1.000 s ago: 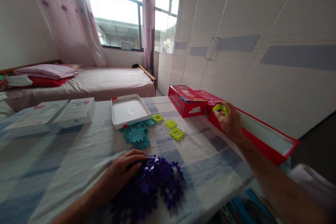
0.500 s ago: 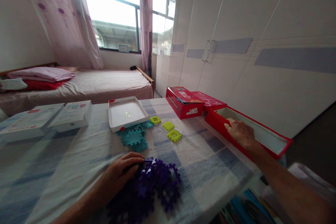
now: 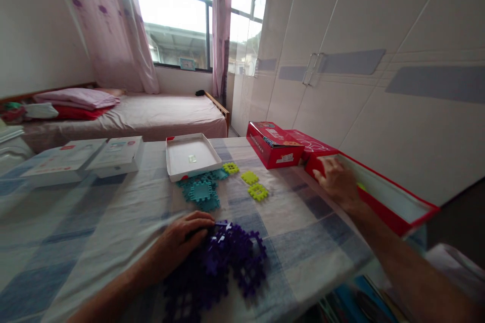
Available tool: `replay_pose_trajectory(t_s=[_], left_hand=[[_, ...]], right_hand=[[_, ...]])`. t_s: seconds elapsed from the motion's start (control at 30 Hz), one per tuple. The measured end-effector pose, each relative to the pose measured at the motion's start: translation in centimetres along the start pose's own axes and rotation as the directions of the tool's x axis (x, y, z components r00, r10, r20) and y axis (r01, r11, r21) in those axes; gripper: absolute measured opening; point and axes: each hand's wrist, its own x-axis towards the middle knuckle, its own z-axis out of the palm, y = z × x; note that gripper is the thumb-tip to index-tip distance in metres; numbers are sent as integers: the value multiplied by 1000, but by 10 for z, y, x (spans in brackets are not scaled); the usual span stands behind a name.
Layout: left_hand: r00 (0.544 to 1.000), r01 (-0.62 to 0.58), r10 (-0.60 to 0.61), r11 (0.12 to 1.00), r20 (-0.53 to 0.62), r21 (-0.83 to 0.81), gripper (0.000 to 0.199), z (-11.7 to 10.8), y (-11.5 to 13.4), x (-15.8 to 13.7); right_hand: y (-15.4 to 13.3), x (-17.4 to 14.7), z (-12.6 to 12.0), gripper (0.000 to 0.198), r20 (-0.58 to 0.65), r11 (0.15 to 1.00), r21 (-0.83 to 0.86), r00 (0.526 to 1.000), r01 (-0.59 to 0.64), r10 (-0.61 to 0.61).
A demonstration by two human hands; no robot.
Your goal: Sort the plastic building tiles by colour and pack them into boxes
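My left hand (image 3: 189, 234) lies on the table with fingers stretched out, its fingertips touching a heap of purple interlocking plastic pieces (image 3: 227, 252). At the near end of a long open red box (image 3: 390, 212) with a white inside, my right hand (image 3: 337, 181) hovers at the rim, thumb and fingers apart. Behind its wrist, a bit of something yellow-green (image 3: 361, 186) shows inside the box. Several turquoise pieces (image 3: 200, 192) lie beyond my left hand. To their right are a yellow-green piece (image 3: 249, 177), a second one (image 3: 258, 192) and a third (image 3: 231, 167).
A shallow white box lid (image 3: 193, 156) stands behind the turquoise pieces. Two closed white boxes (image 3: 117, 156) are at the left. A red printed box (image 3: 275, 145) and a flatter red one (image 3: 308, 142) sit at the back right, near the wardrobe. A checked cloth covers the table.
My right hand has shifted toward the box's left end, and its fingers have spread. A yellow-green bit now shows in the red box. My left hand stays by the purple heap; the view has turned slightly.
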Motion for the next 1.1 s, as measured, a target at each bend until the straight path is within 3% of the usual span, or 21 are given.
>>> replay_pose_trajectory(t_s=[0.07, 0.13, 0.2, 0.3, 0.47, 0.67, 0.9, 1.1], left_hand=[[1000, 3, -3, 1000, 0, -2, 25, 0, -1, -1], [1000, 5, -5, 1000, 2, 0, 25, 0, -1, -1], [1000, 6, -6, 1000, 6, 3, 25, 0, 0, -1], [1000, -6, 6, 1000, 8, 4, 25, -1, 2, -1], [1000, -15, 15, 1000, -7, 2, 25, -1, 5, -2], [1000, -22, 22, 1000, -17, -15, 26, -1, 5, -2], [1000, -15, 15, 1000, -12, -18, 25, -1, 4, -2], [1000, -17, 16, 998, -19, -56, 26, -1, 5, -2]], right_hand=[[-30, 4, 4, 36, 187, 960, 264, 972, 91, -144], [-63, 6, 10, 38, 351, 891, 441, 893, 107, -281], [-94, 5, 17, 46, 425, 869, 487, 847, 84, -320], [-124, 1, 26, 47, 456, 882, 467, 837, 65, -303], [-127, -4, 32, 38, 479, 861, 508, 841, -31, -252], [-127, 17, 36, 25, 496, 627, 741, 825, -240, -271], [-156, 39, 56, 46, 455, 776, 612, 871, -155, -185], [-157, 42, 63, 56, 483, 815, 564, 855, -137, -190]])
